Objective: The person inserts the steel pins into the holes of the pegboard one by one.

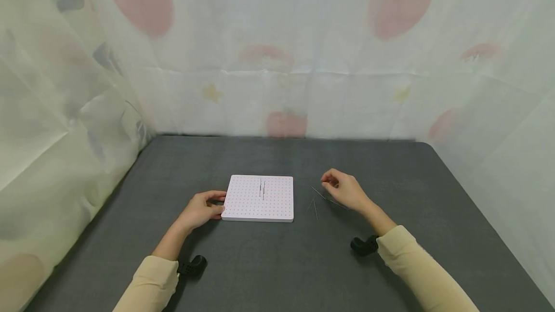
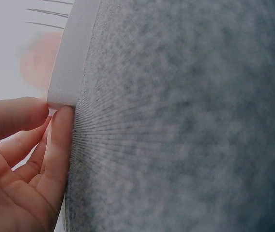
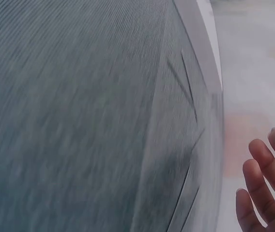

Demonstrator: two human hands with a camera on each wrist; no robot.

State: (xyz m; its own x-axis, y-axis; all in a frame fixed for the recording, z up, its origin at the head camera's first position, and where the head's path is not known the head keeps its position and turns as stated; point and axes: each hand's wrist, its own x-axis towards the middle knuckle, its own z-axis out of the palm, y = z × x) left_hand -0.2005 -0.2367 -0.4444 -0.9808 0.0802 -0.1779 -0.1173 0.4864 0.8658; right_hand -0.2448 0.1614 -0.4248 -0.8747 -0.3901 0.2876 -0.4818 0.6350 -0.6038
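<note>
Left hand (image 1: 199,212) is gripping the left edge of the perforated board (image 1: 257,211) on the desk (image 1: 269,264); right hand (image 1: 345,191) is hovering near loose pins (image 1: 318,193), pinch on one: cannot tell. If that grip is tilting the board, the standing pins (image 1: 263,190) are likely risking a topple

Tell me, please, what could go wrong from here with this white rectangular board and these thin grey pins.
The left hand holds the board by one edge, so a nudge might jostle the standing pins. The right hand is close to the loose pins on the dark grey tabletop, so a brush could scatter them.
</note>
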